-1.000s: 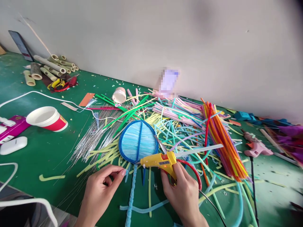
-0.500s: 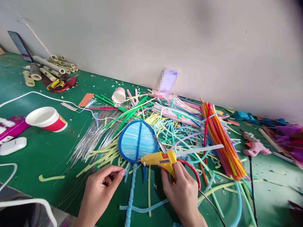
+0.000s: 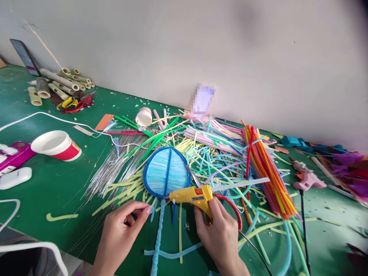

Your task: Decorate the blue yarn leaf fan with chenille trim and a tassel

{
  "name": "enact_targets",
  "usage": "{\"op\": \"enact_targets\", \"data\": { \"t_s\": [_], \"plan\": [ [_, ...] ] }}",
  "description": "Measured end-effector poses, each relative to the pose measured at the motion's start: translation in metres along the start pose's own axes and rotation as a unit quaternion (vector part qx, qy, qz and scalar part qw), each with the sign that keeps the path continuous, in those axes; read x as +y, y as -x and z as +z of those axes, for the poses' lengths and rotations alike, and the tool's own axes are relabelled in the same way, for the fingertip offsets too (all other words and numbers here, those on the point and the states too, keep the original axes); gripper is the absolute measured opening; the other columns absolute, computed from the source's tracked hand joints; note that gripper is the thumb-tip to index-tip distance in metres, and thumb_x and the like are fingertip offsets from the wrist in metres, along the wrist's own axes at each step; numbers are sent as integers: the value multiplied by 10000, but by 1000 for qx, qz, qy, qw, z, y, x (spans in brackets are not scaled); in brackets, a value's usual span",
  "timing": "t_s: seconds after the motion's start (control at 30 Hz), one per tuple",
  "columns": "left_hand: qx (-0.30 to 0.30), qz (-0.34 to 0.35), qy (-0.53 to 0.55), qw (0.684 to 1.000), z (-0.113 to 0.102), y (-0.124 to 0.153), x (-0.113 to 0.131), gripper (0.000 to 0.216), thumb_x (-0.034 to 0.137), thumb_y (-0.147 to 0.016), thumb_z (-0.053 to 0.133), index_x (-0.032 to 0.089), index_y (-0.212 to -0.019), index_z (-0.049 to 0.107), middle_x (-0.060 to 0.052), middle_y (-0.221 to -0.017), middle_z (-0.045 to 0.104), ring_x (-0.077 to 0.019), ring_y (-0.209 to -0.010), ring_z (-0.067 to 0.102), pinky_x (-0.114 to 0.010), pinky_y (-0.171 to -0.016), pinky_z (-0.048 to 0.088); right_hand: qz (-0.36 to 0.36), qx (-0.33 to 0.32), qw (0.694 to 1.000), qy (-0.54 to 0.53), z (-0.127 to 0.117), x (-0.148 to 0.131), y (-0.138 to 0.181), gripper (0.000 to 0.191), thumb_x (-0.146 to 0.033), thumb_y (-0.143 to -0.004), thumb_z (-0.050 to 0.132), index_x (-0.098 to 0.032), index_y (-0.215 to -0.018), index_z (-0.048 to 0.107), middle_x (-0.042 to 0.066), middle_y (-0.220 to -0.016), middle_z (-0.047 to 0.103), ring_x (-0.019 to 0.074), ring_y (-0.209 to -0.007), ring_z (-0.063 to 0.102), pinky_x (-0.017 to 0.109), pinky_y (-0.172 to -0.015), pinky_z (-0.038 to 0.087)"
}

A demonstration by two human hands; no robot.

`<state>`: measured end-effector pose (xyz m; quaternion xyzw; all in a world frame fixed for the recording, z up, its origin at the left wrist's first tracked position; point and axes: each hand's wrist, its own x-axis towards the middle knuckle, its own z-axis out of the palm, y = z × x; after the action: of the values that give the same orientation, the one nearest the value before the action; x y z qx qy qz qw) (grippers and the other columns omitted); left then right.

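My right hand (image 3: 220, 226) is wrapped round the handle of a yellow hot glue gun (image 3: 191, 194), a clear glue stick (image 3: 244, 184) jutting from its rear. The nozzle is at the join between a round light-blue fan (image 3: 156, 172), rimmed in dark-blue pipe cleaner, and its twisted light-blue stem (image 3: 158, 239). Left of the stem, my left hand (image 3: 123, 226) is closed in a pinch, thumb against forefinger. A bit of light blue shows at the fingertips; what they hold, if anything, I cannot make out. Red-handled scissors (image 3: 232, 209) lie partly hidden behind the glue gun.
Loose pipe cleaners (image 3: 218, 165) and an orange bundle (image 3: 268, 172) cover the table's middle and right. Silvery wires (image 3: 112, 176) lie left of the fan. A paper cup (image 3: 56, 145), a purple power strip (image 3: 17, 155) and a pink glue gun (image 3: 309, 178) stand further out.
The whole view has shifted very slightly. Both hands, the glue gun and the fan keep practically the same places relative to each other.
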<state>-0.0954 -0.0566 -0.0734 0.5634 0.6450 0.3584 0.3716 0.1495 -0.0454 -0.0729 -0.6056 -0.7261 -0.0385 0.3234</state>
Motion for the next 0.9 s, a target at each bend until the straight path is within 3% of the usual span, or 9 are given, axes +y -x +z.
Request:
{"op": "enact_targets", "data": {
  "t_s": [0.33,0.63,0.9],
  "plan": [
    [7,1,-4,1000,0,-1,0,277,486,-860,658,234,-794,753,-3,-659,691,-129,-503,553,-186,-448,438,-6,-1,1000,6,-3,2,3,95,-228,-912,554,-208,-821,536,-8,-682,577,127,-509,530,235,-480,373],
    [-3,-3,-1,1000,-1,0,1,262,483,-862,661,245,-810,755,-2,-687,701,-123,-517,550,-178,-461,438,-4,2,1000,5,0,-1,-1,62,-241,-939,547,-194,-903,562,-6,-686,581,115,-451,460,240,-446,335],
    [2,-3,6,1000,-1,0,0,255,472,-861,664,241,-804,756,-4,-687,704,-127,-520,562,-179,-459,441,0,2,1000,-1,-2,0,0,68,-240,-916,563,-203,-860,553,1,-695,597,127,-496,523,239,-473,368]
  ]
}}
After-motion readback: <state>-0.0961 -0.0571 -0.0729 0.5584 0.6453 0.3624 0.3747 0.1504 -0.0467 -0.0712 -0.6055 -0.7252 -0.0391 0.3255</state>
